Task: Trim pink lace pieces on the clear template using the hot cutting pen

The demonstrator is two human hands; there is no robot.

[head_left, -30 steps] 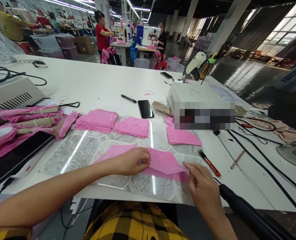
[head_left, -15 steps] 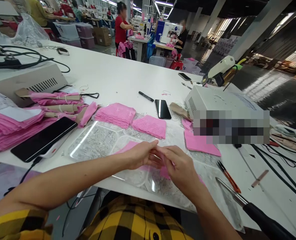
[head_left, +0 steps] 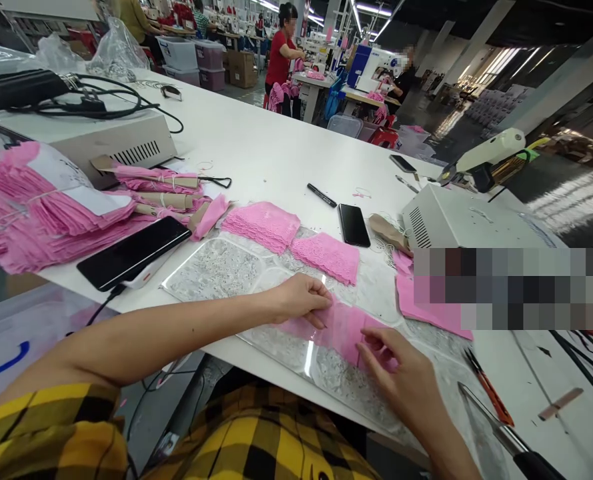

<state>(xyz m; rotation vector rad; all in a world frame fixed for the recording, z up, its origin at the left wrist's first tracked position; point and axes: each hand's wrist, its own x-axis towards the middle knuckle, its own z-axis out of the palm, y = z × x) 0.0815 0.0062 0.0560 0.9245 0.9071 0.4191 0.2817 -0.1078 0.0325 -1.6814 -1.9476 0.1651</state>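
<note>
Fingers of my left hand and right hand pinch a pink fabric piece flat on the desk.

A garment factory floor is showing here: sewing machines are standing in rows, workers are sewing, and pink fabric bundles are covering the long white tabletop.

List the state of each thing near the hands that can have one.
pink fabric piece: flat on the clear sheet, gripped at both ends.
left hand: fingers shut on the piece's left edge.
right hand: fingers shut on its right edge.
small phone: face up, screen dark.
large phone: face up, screen dark.
lace stacks: piled, untouched.
</note>
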